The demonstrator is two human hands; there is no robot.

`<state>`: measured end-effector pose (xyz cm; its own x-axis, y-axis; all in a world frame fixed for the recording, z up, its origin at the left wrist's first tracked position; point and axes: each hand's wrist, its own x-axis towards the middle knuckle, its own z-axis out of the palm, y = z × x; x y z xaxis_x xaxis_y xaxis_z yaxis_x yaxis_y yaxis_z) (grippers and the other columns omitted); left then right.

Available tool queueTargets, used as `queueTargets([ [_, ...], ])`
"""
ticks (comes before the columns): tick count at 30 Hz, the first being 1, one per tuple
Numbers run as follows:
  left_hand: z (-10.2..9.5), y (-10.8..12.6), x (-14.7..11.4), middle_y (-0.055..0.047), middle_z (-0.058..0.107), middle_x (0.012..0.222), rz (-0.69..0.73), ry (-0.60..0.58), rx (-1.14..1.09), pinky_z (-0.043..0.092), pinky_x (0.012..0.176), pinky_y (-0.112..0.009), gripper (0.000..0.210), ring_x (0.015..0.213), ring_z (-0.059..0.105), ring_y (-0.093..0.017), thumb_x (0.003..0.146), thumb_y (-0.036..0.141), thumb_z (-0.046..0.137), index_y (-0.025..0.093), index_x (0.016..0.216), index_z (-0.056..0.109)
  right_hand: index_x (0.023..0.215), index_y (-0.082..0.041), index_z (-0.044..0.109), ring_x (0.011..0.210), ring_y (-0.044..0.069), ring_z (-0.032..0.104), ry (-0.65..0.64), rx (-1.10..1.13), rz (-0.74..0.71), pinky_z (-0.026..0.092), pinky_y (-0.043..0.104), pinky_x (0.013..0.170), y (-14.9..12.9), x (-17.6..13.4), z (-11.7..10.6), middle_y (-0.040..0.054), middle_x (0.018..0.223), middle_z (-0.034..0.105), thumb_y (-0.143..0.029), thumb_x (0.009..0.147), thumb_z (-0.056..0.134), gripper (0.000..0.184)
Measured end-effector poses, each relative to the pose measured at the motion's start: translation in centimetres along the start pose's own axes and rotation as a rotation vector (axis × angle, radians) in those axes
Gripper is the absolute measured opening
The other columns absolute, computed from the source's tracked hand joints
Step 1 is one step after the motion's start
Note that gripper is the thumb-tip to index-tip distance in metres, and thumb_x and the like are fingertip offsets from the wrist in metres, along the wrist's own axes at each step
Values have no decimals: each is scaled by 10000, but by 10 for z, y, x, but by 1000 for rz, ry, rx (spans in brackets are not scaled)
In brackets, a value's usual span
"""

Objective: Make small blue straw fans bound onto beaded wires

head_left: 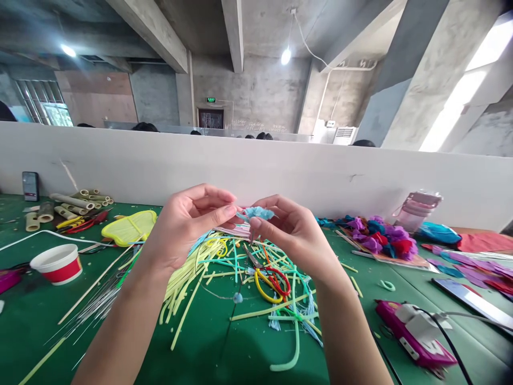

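Note:
Both hands are raised over the middle of the green table. In my right hand [294, 227], thumb and fingers close on a light-blue fuzzy piece [258, 213]. My left hand [200, 222] pinches at its left end, the fingertips close to those of the right; what exactly lies between them is too small to make out. A thin thread hangs below, and a small pale-blue ball [238, 298] shows beneath the hands. Under them lie scissors [272, 283] with yellow and red handles, among loose green and turquoise strips [296, 342] and a bundle of pale-yellow strips [188, 267].
A paper cup [58, 264], cut bamboo tubes [72, 203] and a yellow leaf-shaped frame [130, 226] stand left. Right are a pink power strip [412, 337], a phone [476, 302], coloured fabric petals [380, 235] and a pink bottle [419, 210]. A white partition [256, 171] closes the back.

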<state>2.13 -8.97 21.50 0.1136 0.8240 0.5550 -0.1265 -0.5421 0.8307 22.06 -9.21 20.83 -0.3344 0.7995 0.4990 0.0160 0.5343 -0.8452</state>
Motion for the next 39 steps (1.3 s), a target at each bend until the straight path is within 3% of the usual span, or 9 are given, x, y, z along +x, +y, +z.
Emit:
queueTargets([
  [5,-2,-4,3,-48,767,799,-36,-68,-47,647,663,-319,141,732,747,-206,784,266,787,198,890,724,958,-189,688,608,137,650,-9,-5,-30,509,275,576,-2,0,0,11,682,703,-417,854,734,255],
  [9,-7,-10,7,-57,766,883,43,-115,-10,612,665,-284,103,822,732,-195,849,299,731,221,916,731,920,-194,688,590,121,638,130,82,-14,536,266,598,-2,1,2,3,650,689,-419,853,737,240],
  [16,-14,-32,20,-83,756,963,-33,-317,163,597,724,-304,255,872,724,-206,819,382,760,219,1013,740,892,-209,650,662,116,685,152,383,153,594,249,688,8,10,3,2,782,695,-428,767,808,298],
  [21,-4,-44,26,-68,751,979,119,-225,221,579,791,-288,226,911,705,-184,808,362,770,209,974,749,851,-213,654,887,130,703,215,600,155,567,248,901,17,18,11,0,907,689,-345,758,819,230],
  [24,1,-48,26,-78,746,1000,193,-117,125,583,848,-327,223,949,698,-200,782,338,782,200,952,738,866,-214,655,892,126,678,213,698,158,549,251,893,18,20,19,8,945,695,-357,773,798,223],
  [27,0,-49,26,-106,735,1068,157,-153,4,602,767,-335,193,945,696,-219,806,368,735,204,907,750,847,-211,658,813,123,643,248,683,177,534,251,814,17,19,22,5,895,682,-375,755,805,238],
  [30,-6,-44,26,-111,740,970,96,-194,-83,600,653,-318,264,843,700,-216,806,461,719,202,841,755,839,-210,658,799,124,623,270,660,195,513,254,780,18,17,25,0,881,665,-365,735,815,244],
  [35,-11,-34,24,-13,676,660,-11,-206,28,568,515,-245,206,582,653,-147,704,358,848,212,771,719,838,-209,646,791,144,623,208,667,212,508,289,785,23,16,36,11,859,661,-383,759,777,232],
  [39,-11,-30,23,4,682,682,-17,-164,97,545,483,-207,129,526,627,-108,760,314,812,218,782,731,814,-209,625,800,149,639,143,677,183,497,295,784,26,16,40,8,858,655,-358,798,740,190],
])
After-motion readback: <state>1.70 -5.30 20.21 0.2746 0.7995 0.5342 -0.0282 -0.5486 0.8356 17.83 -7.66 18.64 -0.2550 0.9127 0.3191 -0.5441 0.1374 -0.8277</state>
